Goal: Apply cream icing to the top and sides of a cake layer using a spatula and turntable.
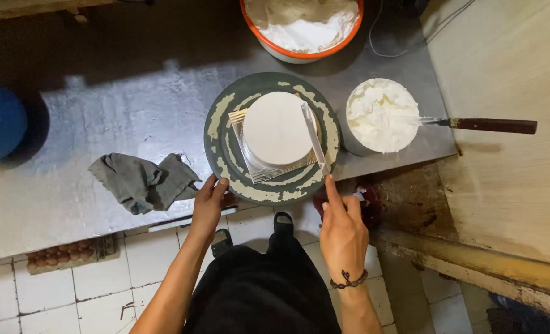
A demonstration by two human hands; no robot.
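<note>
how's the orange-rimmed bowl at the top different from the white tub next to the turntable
The orange-rimmed bowl is wider and cut off by the top edge of the view; the white tub is smaller and fully in view. The bowl holds a flat, powdery-looking white mass with no tool in it; the tub holds fluffy white cream with a wooden-handled spatula stuck in. Both sit on the metal counter, and neither hand touches them.

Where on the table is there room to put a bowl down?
The big bare patch of table between the blue tub, rag and turntable. The right side is crowded: turntable with cake, cream tub, orange-rimmed bowl.
</note>
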